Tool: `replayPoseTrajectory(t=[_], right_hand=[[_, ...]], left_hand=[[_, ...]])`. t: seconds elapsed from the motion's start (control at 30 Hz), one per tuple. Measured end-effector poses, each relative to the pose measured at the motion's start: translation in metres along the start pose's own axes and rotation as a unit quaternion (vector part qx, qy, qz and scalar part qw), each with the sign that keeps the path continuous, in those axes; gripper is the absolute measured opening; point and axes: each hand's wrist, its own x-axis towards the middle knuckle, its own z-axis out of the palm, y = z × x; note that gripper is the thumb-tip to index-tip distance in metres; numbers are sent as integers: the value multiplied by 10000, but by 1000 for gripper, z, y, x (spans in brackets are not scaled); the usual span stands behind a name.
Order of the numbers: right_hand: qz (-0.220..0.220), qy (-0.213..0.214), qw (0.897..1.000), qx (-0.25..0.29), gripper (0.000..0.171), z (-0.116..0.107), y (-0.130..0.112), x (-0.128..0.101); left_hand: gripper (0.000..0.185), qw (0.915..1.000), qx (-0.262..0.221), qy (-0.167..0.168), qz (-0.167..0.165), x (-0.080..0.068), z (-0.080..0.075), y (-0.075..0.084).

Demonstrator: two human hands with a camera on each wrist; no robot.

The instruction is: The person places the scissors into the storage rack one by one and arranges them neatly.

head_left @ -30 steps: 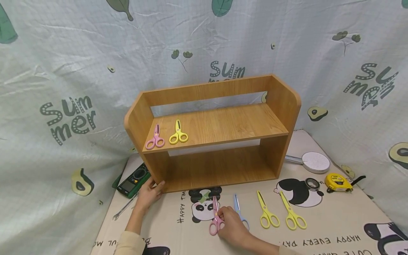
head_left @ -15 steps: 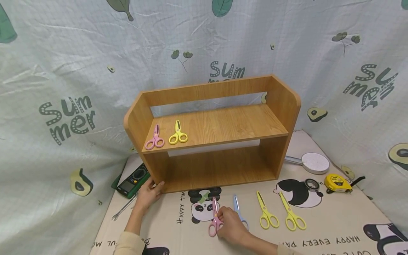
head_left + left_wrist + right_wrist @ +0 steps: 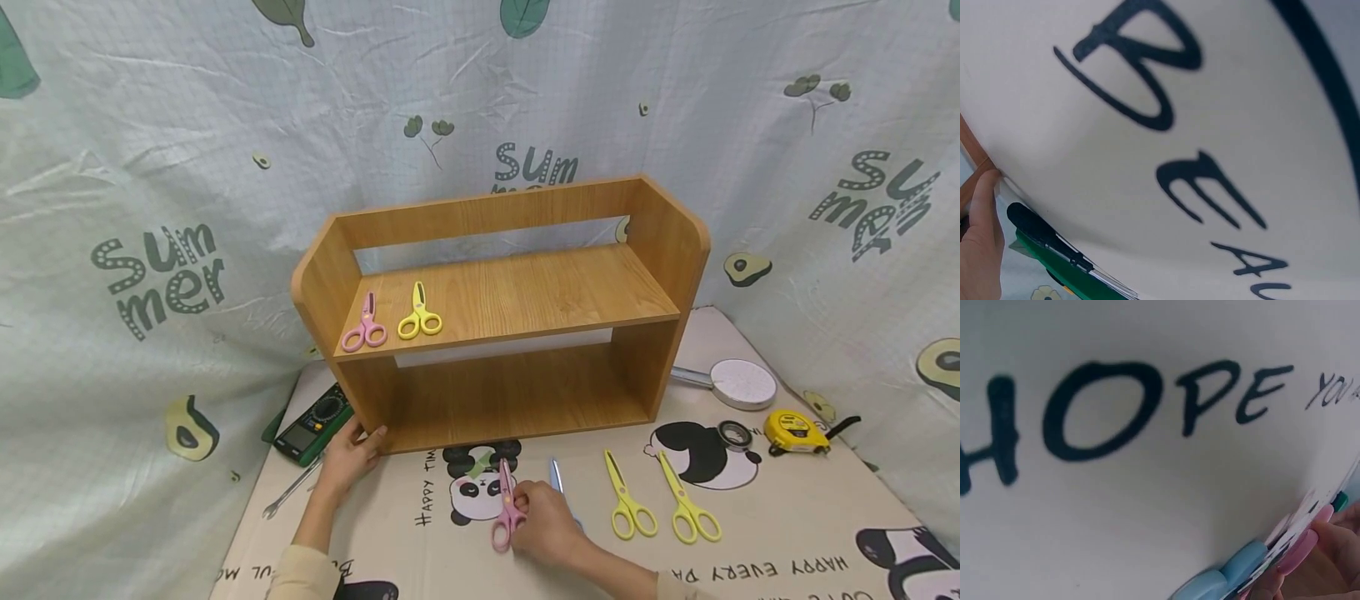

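My right hand [image 3: 549,523] pinches pink scissors [image 3: 507,518] near the handles, blades pointing toward the shelf. In the right wrist view, the fingers [image 3: 1335,540] are around the pink handle loops [image 3: 1299,552]. Just right of them lie blue scissors [image 3: 557,478], their handles mostly covered by my hand in the head view. My left hand [image 3: 351,458] holds the lower front left corner of a two-tier wooden shelf [image 3: 517,392]. On its upper tier, pink scissors [image 3: 366,323] and yellow scissors [image 3: 419,313] lie side by side at the left.
Two yellow scissors [image 3: 628,497] [image 3: 686,500] lie right of the blue ones. A green multimeter [image 3: 313,425] and a wrench [image 3: 291,490] are by my left hand. Farther right are a tape roll [image 3: 735,434], a yellow tape measure [image 3: 797,432] and a round white-faced object with a handle [image 3: 742,383].
My right hand and the pink scissors have shifted slightly toward the shelf, and the hand now covers more of the blue handles. My left hand stays at the shelf corner.
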Motion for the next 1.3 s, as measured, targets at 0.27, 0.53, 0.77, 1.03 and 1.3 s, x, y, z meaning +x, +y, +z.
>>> replayPoseTrajectory(t=[0.27,0.53,0.77,1.03,1.3], right_hand=[[-187,52,9998,81,47,-6,-7,0],[66,-172,9992,343,47,-21,-24,-1],[261,-361,9984,360,55,-38,-46,-4],[-48,-447,9984,345,55,-63,-73,-5],[-102,-383,9985,370,59,-97,-106,-5]], left_hand=[[71,10000,-11,-4,33,-1,0,1],[71,10000,33,18,50,0,1,1],[73,10000,4,-11,-13,-1,0,1],[74,10000,18,-15,32,-2,0,2],[73,10000,44,-56,25,-1,0,1]])
